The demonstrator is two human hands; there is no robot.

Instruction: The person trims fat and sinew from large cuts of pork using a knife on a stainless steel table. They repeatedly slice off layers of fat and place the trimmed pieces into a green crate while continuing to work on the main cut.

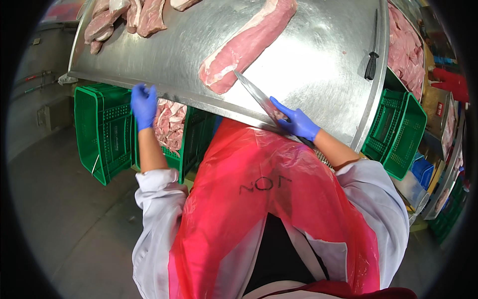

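Pink and raw along one flank, pale and fatty along the other: a long, thick loin of meat, lying slantwise on the wide, shiny stainless-steel tabletop, with its near end not far behind the front rim and its far end out of view at the top. Probably heavy, soft and limp, ready to sag if lifted by one end. Likely slippery too, from wet flesh and fat against smooth gloves and bare metal. Best taken from above around the thick middle, or steadied with spread fingers well clear of the blade, with support towards both ends for any lifting. Firm enough to bear some pressure, by the look of it, yet easily nicked by a sharp point. Held in the blue-gloved right hand, with fingers wrapped about the grip end: a long, broad, steel-bladed knife, slanting up and leftward, with its tip right at the near end of the loin; cannot tell whether touching or just above. For the blue-gloved left hand, a loosely curled pose at the front edge of the tabletop, well apart from the loin, beside a green plastic crate of pale pink trimmings, with nothing visible in its grasp. Also on the tabletop: chunky pieces of meat at the far left, and a slim, black-handled knife near the right-hand rim.
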